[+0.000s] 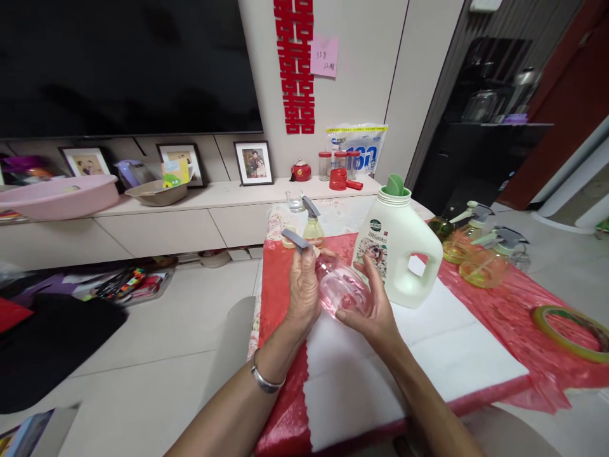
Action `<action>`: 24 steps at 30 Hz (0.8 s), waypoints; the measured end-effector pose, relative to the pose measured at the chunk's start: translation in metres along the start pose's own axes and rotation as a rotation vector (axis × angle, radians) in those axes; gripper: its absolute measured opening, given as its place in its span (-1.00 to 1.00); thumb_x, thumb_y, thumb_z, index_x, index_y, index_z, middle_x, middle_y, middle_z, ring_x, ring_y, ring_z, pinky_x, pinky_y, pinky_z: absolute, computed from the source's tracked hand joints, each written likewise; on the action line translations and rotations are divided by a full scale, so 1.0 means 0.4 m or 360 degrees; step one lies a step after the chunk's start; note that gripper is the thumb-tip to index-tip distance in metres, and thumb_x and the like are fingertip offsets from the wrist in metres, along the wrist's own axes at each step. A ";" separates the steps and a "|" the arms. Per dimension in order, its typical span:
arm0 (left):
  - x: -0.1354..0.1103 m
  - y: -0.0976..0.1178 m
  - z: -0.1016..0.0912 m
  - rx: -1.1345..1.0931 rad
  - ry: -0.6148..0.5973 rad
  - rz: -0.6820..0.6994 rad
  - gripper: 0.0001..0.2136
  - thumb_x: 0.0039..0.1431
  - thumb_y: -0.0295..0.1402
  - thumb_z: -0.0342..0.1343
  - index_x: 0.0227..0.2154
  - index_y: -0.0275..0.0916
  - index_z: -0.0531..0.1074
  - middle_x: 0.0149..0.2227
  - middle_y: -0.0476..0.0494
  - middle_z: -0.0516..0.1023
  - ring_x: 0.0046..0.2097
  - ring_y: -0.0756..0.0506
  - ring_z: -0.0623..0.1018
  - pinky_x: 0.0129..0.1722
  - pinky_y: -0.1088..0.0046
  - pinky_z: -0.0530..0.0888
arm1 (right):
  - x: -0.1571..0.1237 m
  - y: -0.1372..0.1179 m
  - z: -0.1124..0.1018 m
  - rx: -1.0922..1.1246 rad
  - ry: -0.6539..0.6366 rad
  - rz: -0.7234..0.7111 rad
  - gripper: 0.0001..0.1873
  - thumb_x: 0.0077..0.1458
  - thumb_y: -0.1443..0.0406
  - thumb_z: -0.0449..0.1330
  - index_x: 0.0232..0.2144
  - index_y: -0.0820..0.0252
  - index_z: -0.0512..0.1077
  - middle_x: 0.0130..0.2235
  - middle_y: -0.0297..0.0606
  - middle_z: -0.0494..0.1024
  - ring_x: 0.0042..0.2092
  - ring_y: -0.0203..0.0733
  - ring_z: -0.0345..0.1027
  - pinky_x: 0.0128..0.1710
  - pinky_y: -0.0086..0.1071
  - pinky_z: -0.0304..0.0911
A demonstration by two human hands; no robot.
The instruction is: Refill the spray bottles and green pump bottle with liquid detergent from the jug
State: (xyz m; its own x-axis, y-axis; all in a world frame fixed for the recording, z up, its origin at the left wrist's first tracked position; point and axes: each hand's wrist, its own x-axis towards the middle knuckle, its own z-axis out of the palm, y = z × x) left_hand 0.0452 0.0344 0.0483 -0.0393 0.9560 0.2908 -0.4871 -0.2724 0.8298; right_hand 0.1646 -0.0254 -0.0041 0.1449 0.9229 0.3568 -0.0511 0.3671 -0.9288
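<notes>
Both hands hold a clear pink pump bottle (pixel 343 289) with a grey pump head, tilted so its top points up and left. My left hand (pixel 303 285) is closed round the neck, just below the pump head. Round the lower body of the bottle, my right hand (pixel 373 311) grips with thumb and fingers. Just behind stands a large pale green detergent jug (pixel 399 247) with a green cap or cup (pixel 394 185) in its mouth. A yellowish pump bottle (pixel 313 230) stands beyond my left hand, near a small glass (pixel 294 200).
A white sheet (pixel 442 343) lies on the red table covering (pixel 280 273). Several pump bottles (pixel 488 263) and a roll of tape (pixel 571 333) are at the right. Behind the table, a low cabinet (pixel 162 230) bears a pink basin (pixel 61 197), frames and jars.
</notes>
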 end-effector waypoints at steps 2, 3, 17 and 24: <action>0.006 0.011 0.000 -0.0073 -0.0065 -0.0052 -0.62 0.24 0.04 0.06 -0.15 -0.17 0.41 -0.31 -0.10 0.61 -0.21 -0.11 0.63 -0.12 0.32 0.51 | -0.006 0.005 0.007 -0.0059 0.0089 -0.0124 0.16 -0.12 0.11 0.48 0.39 0.08 -0.04 0.31 -0.07 0.08 0.28 0.03 0.12 0.20 -0.14 0.27; 0.009 0.017 0.000 -0.0103 -0.0084 -0.0070 -0.62 0.24 0.04 0.06 -0.16 -0.18 0.42 -0.31 -0.10 0.61 -0.21 -0.12 0.63 -0.12 0.32 0.52 | -0.010 0.007 0.011 -0.0122 0.0136 -0.0205 0.11 -0.09 0.11 0.46 0.37 0.12 0.00 0.30 -0.05 0.11 0.28 0.02 0.12 0.21 -0.15 0.27; 0.004 0.034 -0.002 -0.0237 -0.0126 -0.0149 -0.62 0.20 0.05 0.09 -0.29 -0.20 0.45 -0.28 -0.15 0.64 -0.11 -0.20 0.63 -0.05 0.21 0.54 | -0.020 -0.049 0.014 -0.0790 0.0143 -0.0616 -0.18 0.14 0.09 0.29 0.34 0.11 0.08 0.24 -0.07 0.17 0.28 0.02 0.08 0.29 -0.07 0.11; -0.001 0.019 -0.014 -0.0267 -0.0182 -0.0226 -0.65 0.23 0.04 0.06 -0.29 -0.18 0.40 -0.32 -0.13 0.61 -0.17 -0.19 0.64 -0.11 0.21 0.55 | -0.009 -0.053 0.006 0.0485 -0.0090 0.0521 0.01 0.07 -0.13 0.25 0.39 0.12 -0.03 0.28 0.00 0.20 0.15 0.10 0.30 0.07 -0.05 0.35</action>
State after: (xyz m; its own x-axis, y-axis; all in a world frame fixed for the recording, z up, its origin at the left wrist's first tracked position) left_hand 0.0367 0.0325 0.0517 0.1344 0.9622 0.2368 -0.6190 -0.1051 0.7783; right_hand 0.1628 -0.0363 0.0147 0.0187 0.9979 0.0621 -0.3754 0.0646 -0.9246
